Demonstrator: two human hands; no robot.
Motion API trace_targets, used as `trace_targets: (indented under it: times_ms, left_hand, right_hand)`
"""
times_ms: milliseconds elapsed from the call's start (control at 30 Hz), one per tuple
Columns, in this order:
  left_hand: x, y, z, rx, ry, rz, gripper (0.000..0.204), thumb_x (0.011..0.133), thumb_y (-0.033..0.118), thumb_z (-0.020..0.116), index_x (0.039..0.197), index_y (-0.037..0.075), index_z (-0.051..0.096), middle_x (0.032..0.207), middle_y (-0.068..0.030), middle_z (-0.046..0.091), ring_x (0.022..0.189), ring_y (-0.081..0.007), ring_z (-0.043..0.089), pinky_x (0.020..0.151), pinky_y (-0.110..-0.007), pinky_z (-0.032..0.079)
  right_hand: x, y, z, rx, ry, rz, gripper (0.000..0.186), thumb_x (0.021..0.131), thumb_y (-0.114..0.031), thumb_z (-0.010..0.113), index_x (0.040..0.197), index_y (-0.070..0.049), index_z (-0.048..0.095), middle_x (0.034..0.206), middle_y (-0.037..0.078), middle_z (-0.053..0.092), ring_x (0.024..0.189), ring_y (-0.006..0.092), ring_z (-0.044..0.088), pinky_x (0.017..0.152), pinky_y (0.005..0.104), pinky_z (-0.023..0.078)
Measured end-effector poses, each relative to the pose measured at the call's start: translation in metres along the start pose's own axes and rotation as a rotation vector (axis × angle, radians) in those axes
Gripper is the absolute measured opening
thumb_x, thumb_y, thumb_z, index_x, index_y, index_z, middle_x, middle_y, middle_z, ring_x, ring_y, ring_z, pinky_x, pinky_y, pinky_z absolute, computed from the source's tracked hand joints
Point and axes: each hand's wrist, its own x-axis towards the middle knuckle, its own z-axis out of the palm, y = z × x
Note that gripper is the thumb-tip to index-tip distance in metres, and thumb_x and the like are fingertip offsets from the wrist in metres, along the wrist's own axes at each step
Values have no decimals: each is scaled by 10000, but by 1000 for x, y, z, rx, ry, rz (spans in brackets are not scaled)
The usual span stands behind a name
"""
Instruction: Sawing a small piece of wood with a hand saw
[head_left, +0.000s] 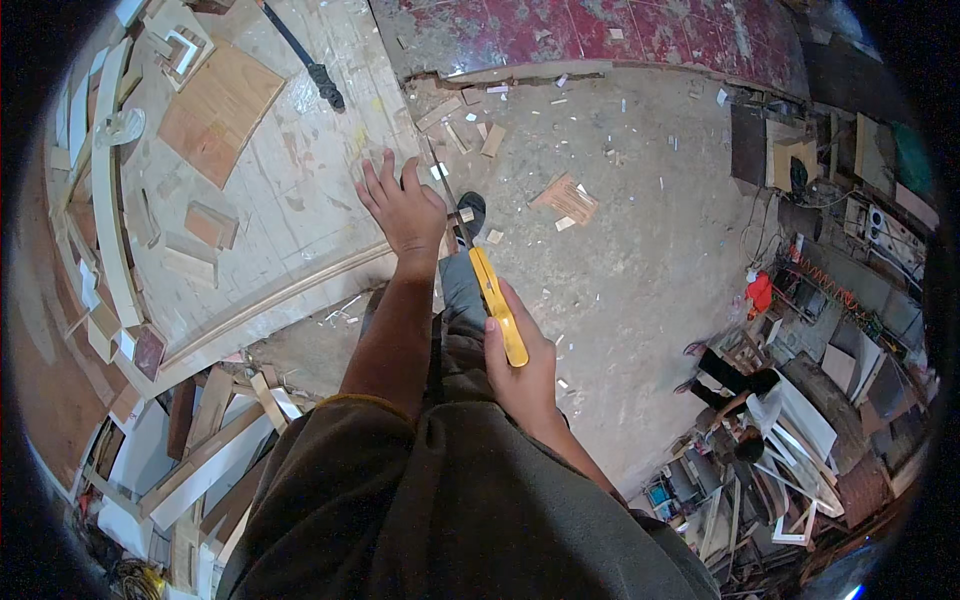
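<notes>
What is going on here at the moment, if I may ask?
The person's right hand grips a yellow-handled saw, its blade pointing away beside the pale worktable. The left hand, fingers spread, is at the worktable's edge, holding nothing visible. A brown wooden board lies on the worktable.

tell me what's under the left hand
The table shows between the spread fingers of the left hand; whatever lies directly beneath is covered, and I can't tell whether they touch.

Left hand [416, 216] is palm-down, fingers [374, 184] spread, forearm [388, 330] extended forward; right hand [533, 372] is curled in a grip nearer the torso [470, 500].
</notes>
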Motion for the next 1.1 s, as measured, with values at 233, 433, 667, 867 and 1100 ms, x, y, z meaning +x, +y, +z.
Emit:
trace_targets:
  times_ms: [233,433,667,867,1100]
  left_hand:
    - [-1,-1,2,12,-4,-15,442,800,67,596,1234,144,630,1453,-135,461,1465,-413,267,1198,-616,164]
    - [-2,-2,4,23,-4,-26,450,788,69,620,1227,165,638,1456,-112,474,1474,-393,274,1212,-604,150]
    - [-2,-2,4,-1,20,-23,420,827,44,551,1219,164,641,1449,-123,483,1465,-406,283,1190,-623,166]
    - [-3,-1,6,-7,34,-8,419,830,43,547,1222,153,641,1448,-128,483,1468,-403,279,1195,-620,158]
    - [-3,0,1,23,21,-19,405,816,87,604,1215,139,648,1435,-121,492,1460,-408,292,1202,-613,171]
  right_hand:
    - [-8,20,7,-29,53,-136,493,969,-101,612,1439,-9,496,1013,275,696,848,404,720,723,386,562]
    - [-32,13,-3,10,7,19,491,963,-83,618,1437,-16,509,1047,264,705,860,341,746,708,361,568]
    - [-74,22,-29,-47,-39,78,509,955,-73,623,1445,-3,503,1048,238,723,853,219,743,737,303,553]
    - [-94,15,-38,24,-4,138,499,953,-62,616,1436,8,513,1086,217,729,899,141,705,774,271,540]
    - [-86,8,-62,-3,67,-39,463,962,-82,606,1401,49,538,1131,189,722,969,149,680,862,273,519]
